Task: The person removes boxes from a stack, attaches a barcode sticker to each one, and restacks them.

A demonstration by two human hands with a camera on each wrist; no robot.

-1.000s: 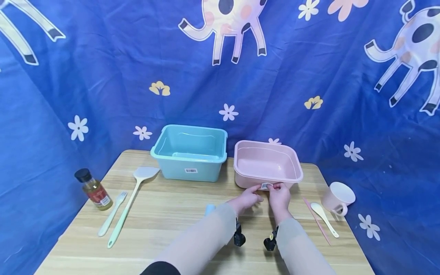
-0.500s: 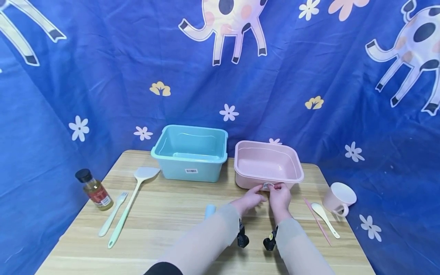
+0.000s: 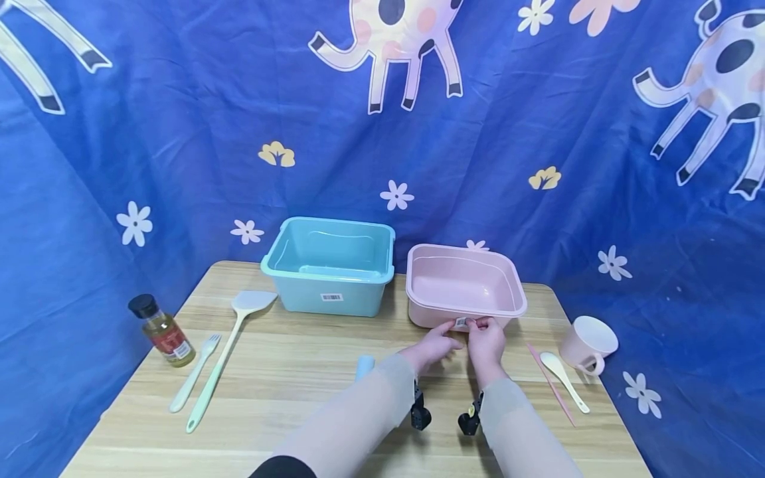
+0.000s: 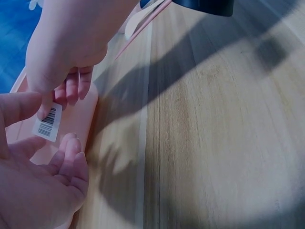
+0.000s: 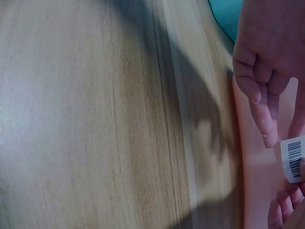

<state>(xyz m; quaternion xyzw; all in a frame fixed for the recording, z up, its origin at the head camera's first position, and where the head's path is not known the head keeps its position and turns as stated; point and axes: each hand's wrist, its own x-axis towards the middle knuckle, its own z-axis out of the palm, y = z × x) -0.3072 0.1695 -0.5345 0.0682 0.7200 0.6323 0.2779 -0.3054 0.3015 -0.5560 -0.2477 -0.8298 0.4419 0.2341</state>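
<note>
A white barcode sticker (image 3: 460,322) sits at the front wall of the pink plastic basin (image 3: 425,316), just below its rim. My right hand (image 3: 487,342) pinches the sticker's right edge, its thumb overlapping the printed bars in the left wrist view. On the other side, my left hand (image 3: 433,348) has its index fingertip right at the sticker's left edge, with the other fingers loosely bent below. The barcode label (image 4: 47,122) shows tilted between both hands in the left wrist view. In the right wrist view, the sticker (image 5: 291,160) is partly cut off by the frame.
Left of the pink basin stands a turquoise basin (image 3: 325,292). A spatula (image 3: 224,355), a fork (image 3: 196,375) and a bottle (image 3: 170,340) lie at left. At right are a mug (image 3: 588,342), a white spoon (image 3: 564,380) and a thin pink stick (image 3: 551,385). A light-blue cylindrical object (image 3: 364,365) is partly behind the left forearm.
The left hand has shifted slightly right toward the right hand since a second ago. The sticker's visible part has varied slightly between the fingers. The basins have stayed in place.
</note>
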